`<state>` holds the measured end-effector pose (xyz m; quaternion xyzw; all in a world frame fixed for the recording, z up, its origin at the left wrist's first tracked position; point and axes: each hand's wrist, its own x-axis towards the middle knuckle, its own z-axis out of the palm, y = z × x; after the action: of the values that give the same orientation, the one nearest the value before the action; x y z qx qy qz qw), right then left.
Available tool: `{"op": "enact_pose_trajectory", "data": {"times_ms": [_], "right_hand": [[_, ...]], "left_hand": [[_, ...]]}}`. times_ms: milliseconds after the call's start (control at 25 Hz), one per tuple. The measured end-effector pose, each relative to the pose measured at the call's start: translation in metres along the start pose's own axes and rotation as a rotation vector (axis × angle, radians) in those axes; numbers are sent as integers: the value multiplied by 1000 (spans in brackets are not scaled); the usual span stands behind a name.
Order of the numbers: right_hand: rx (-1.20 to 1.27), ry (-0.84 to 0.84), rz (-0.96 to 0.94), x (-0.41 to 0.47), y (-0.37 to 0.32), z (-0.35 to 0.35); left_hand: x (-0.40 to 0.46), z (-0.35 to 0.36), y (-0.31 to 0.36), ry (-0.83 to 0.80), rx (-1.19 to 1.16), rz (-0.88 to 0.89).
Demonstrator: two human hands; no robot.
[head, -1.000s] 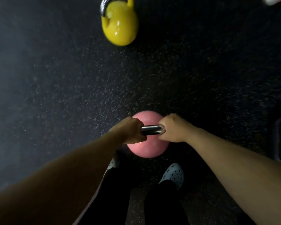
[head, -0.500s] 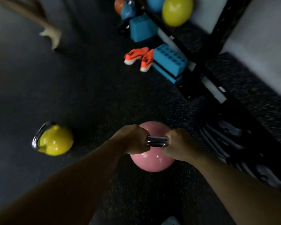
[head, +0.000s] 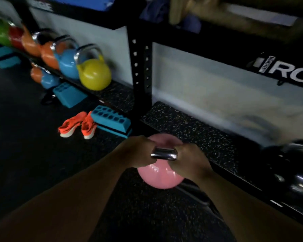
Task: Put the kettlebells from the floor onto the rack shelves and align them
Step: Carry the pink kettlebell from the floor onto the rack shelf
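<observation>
Both hands wrapped tight on the steel handle (head: 164, 153), left hand (head: 140, 153) and right hand (head: 188, 158) either side. Pink kettlebell (head: 160, 177) hanging off the floor (head: 33, 145), just in front of the speckled lower shelf (head: 191, 130). Yellow kettlebell (head: 94, 74) lined up on the shelf to the left, beside a blue one (head: 67, 64). Orange shoes (head: 77, 125) by the post (head: 140, 67).

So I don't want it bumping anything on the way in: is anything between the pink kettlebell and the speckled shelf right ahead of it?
Nothing visible. The pink kettlebell, held by left hand and right hand, hangs in front of the bare speckled shelf. A dark kettlebell sits farther right, and the rack upright stands to the left.
</observation>
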<state>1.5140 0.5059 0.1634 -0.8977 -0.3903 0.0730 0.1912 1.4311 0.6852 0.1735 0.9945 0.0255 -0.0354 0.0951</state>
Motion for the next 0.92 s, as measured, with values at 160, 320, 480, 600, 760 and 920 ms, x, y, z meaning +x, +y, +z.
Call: {"op": "enact_pose_trajectory", "data": {"times_ms": [160, 320, 480, 600, 760, 920], "right_hand": [[71, 154, 118, 46, 37, -21], [67, 354, 286, 91, 65, -28], [57, 374, 425, 124, 94, -37], [87, 354, 491, 135, 104, -44], [103, 266, 552, 159, 119, -53], [60, 190, 574, 184, 130, -62]], "left_hand": [[95, -16, -7, 59, 59, 173], [178, -19, -13, 144, 84, 323], [239, -19, -7, 118, 3, 316], [261, -18, -2, 83, -100, 272], [281, -13, 2, 168, -183, 195], [303, -22, 6, 109, -103, 124]]}}
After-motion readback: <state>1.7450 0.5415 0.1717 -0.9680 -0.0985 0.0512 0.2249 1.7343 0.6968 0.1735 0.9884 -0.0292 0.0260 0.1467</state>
